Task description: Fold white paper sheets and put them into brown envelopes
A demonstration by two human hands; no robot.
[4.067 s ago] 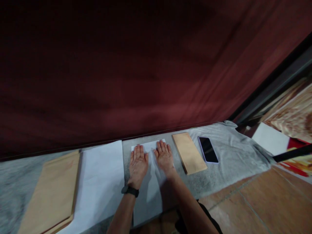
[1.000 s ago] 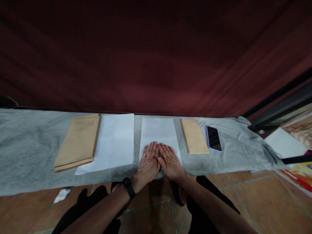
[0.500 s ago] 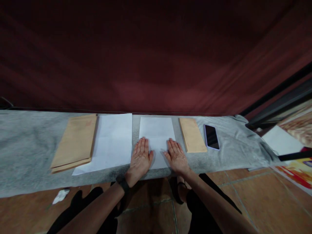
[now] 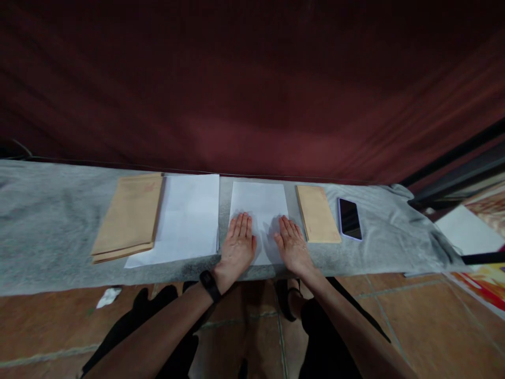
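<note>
A single white sheet of paper point(image 4: 260, 197) lies flat on the grey cloth in front of me. My left hand point(image 4: 239, 242) rests palm down over its left edge, fingers stretched out. Over the right edge lies my right hand point(image 4: 292, 243), also palm down with fingers extended. Neither hand grips anything. Left of the sheet is more white paper point(image 4: 191, 216), partly covered by a stack of large brown envelopes point(image 4: 130, 213). To the right sits a stack of smaller brown envelopes point(image 4: 319, 213).
A phone point(image 4: 350, 219) with a purple edge lies right of the small envelopes. Grey cloth point(image 4: 47, 226) covers the narrow surface, backed by a dark red curtain point(image 4: 244, 105). A crumpled white scrap point(image 4: 108, 297) is on the tiled floor point(image 4: 355, 321).
The view has shifted and tilted slightly, so everything sits a little higher and further right. Both hands stay flat on the sheet, the right one slightly further from the left.
</note>
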